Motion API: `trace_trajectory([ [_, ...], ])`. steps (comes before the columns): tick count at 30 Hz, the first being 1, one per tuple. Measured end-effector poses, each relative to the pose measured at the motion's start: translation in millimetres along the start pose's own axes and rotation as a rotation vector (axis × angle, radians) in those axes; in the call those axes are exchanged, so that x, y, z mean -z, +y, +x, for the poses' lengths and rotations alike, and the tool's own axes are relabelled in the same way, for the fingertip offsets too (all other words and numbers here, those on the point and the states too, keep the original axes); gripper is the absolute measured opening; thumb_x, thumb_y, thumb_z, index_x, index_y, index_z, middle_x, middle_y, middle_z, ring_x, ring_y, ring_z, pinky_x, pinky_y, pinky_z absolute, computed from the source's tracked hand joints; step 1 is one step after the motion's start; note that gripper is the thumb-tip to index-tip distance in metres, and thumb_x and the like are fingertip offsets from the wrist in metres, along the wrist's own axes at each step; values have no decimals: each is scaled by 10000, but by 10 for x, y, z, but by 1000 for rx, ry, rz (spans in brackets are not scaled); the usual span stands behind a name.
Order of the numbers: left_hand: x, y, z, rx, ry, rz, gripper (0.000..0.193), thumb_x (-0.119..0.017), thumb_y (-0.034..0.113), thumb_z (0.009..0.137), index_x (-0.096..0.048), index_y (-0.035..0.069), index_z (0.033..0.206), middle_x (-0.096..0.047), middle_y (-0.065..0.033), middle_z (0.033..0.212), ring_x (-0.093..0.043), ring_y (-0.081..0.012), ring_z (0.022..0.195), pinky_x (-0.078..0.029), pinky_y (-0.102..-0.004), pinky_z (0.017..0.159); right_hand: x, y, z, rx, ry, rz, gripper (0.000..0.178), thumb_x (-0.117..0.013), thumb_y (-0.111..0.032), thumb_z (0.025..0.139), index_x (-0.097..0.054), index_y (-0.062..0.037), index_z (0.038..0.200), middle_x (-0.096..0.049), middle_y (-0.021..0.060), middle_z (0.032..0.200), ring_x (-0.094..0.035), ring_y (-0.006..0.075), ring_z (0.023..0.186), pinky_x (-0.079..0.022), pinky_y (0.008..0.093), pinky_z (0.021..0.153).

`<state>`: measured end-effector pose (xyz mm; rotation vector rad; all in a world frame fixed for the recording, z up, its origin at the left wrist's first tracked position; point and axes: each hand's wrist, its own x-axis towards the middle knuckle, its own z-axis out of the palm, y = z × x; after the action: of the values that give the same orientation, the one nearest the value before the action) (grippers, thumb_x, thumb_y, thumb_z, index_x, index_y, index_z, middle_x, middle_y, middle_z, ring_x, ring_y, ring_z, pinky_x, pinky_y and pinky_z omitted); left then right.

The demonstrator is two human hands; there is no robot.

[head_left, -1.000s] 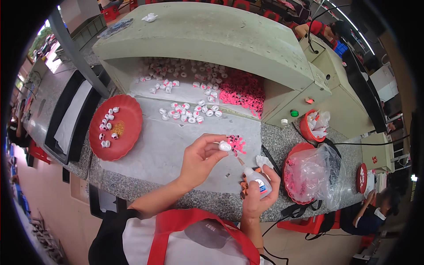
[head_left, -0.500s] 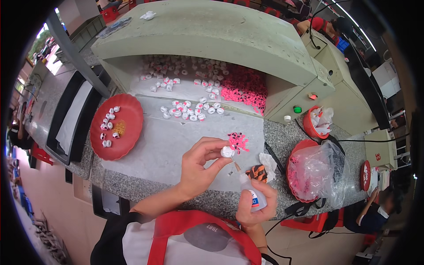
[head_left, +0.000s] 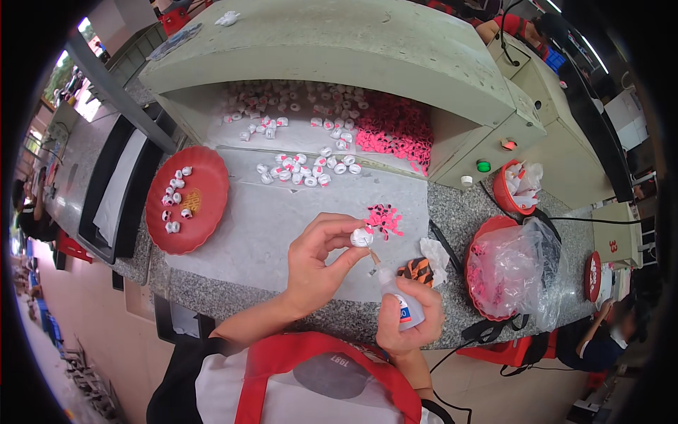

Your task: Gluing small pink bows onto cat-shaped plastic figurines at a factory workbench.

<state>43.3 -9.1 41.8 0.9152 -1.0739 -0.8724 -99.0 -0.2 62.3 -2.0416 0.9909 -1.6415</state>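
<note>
Between the thumb and fingers of my left hand [head_left: 314,261] is a small round white piece [head_left: 361,237] with a bit of pink at its top. My right hand [head_left: 409,321] is wrapped round a translucent squeeze bottle [head_left: 408,304] with a thin nozzle. The nozzle tip is at the lower right side of the white piece; whether they touch is too small to tell. Just beyond lies a small heap of pink-and-black pieces [head_left: 385,220] on the pale sheet [head_left: 247,219]. An orange-and-black striped cloth [head_left: 417,271] lies beside my right hand, next to a crumpled white tissue [head_left: 435,258].
On the left, a red scalloped plate [head_left: 164,233] bears several white pieces. More white pieces [head_left: 311,169] and a big pink heap [head_left: 392,134] lie under a metal hood [head_left: 325,49]. At the right are a red bowl [head_left: 503,198] and a plastic bag [head_left: 519,261] on a red plate.
The bottle has moved up in my right hand, and its nozzle tip is now closer to the underside of the white piece. My left hand has kept its hold, with the piece slightly turned.
</note>
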Motion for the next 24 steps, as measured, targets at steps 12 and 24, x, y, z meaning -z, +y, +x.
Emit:
trace_trajectory([
  [12, 50, 29, 7, 5, -21, 70, 322, -569, -160, 688, -528, -66, 993, -480, -142, 1029, -535, -187, 929, -488, -279, 789, 4, -24, 18, 44, -50, 5, 271, -630, -18, 635, -545, 23, 889, -599, 104, 711, -554, 188, 504, -435, 266, 464],
  [24, 53, 18, -5, 28, -31, -3, 312, -571, -146, 706, -516, -73, 1004, -479, -143, 1042, -535, -192, 942, -480, -283, 806, 34, -9, 11, 25, -35, -7, 252, -622, -14, 644, -531, 41, 873, -599, 116, 722, -566, 206, 521, -453, 280, 479],
])
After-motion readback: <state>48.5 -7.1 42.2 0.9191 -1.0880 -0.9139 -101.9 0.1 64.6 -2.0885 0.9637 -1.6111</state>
